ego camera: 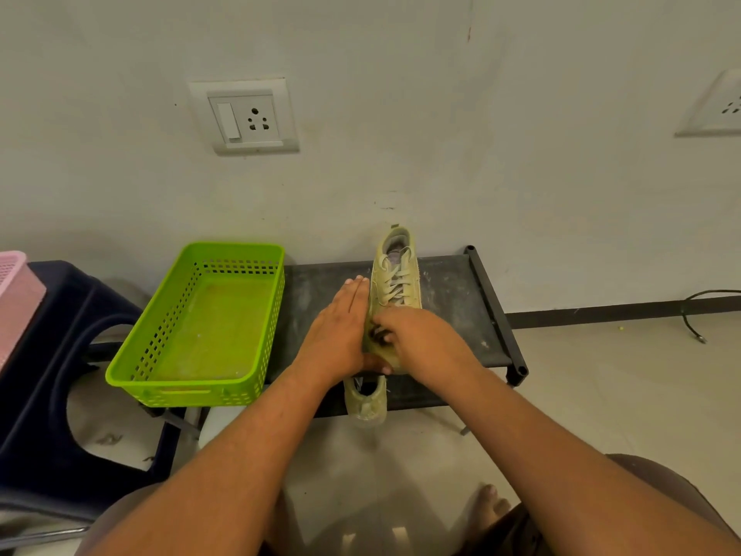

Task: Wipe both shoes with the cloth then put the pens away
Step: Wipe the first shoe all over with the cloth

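— What is sitting on the rack [449, 315]?

— A laced shoe [395, 274], pale yellow-cream, is lying lengthwise on the dusty black fabric top. Its open collar is pointing toward the wall and its flat laces are crossing in loose rows. The rack's frame is showing as round black tubing.

— And the hands?

— The left hand [341, 331] is lying flat along the shoe's left side. Its fingers [357, 292] are running straight and pressed together, their tips reaching level with the lower laces. The right hand [417, 343] is covering the toe end. Its fingers [387, 317] are curling down over the lowest laces, with something dark showing between them.

— Is it pinching a cloth?

— I cannot tell. A yellowish fold is showing under both hands, and it could be cloth or the shoe's own toe.

— The other shoe?

— A second shoe [367, 403], same colour and scuffed, is poking out past the rack's near edge, just below the wrists.

— Anything else?

— A bright green plastic basket [232, 247], rectangular with perforated walls, is sitting on the rack's left end. A navy moulded stool [60, 315] is carrying a pink basket [16, 282] further left. A black cable [693, 315] is trailing on the tiled floor.
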